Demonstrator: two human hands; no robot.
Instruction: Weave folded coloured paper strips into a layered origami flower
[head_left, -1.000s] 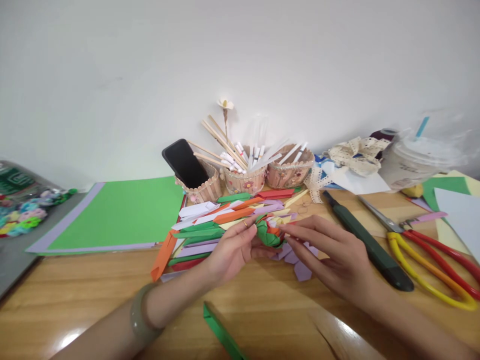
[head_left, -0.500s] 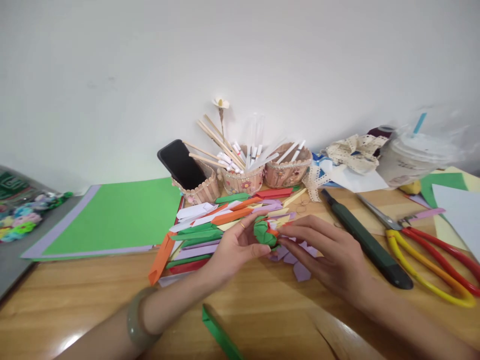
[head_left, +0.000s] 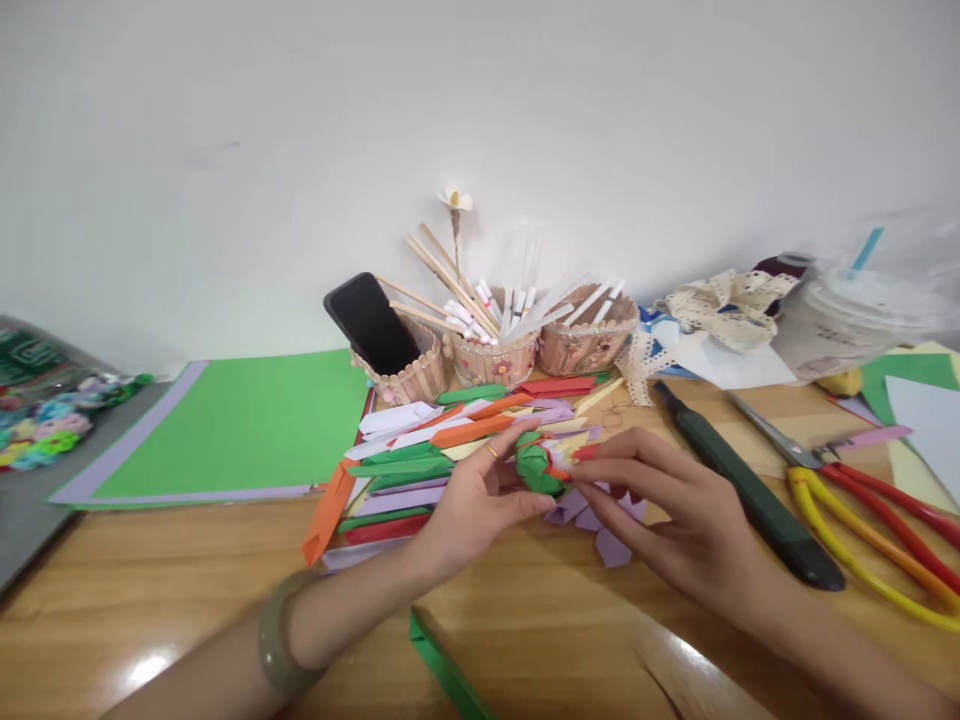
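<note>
My left hand (head_left: 476, 500) is closed around a small folded-paper ball (head_left: 534, 465), green on its near side with orange, red and white showing at its right. Against that right side, the bent fingers of my right hand (head_left: 660, 495) pinch an orange-red paper edge; their tips partly cover it. Behind and below my hands lies a pile of folded paper strips (head_left: 409, 455) in green, white, orange, red, purple and yellow. Purple folded pieces (head_left: 613, 545) rest beneath my right fingers. A single green folded strip (head_left: 446, 665) lies near the table's front edge.
Three decorated wooden holders (head_left: 495, 362) stand by the wall with sticks, pens and a phone (head_left: 373, 322). Green and purple sheets (head_left: 240, 425) lie left. At right are a dark green cutter-like tool (head_left: 750, 490), scissors (head_left: 885, 530), lace (head_left: 724, 305) and a lidded cup (head_left: 847, 325).
The view has shifted slightly, so things appear a little further right. My right fingertips have edged away from the ball's green side, and more red and orange paper shows between my hands.
</note>
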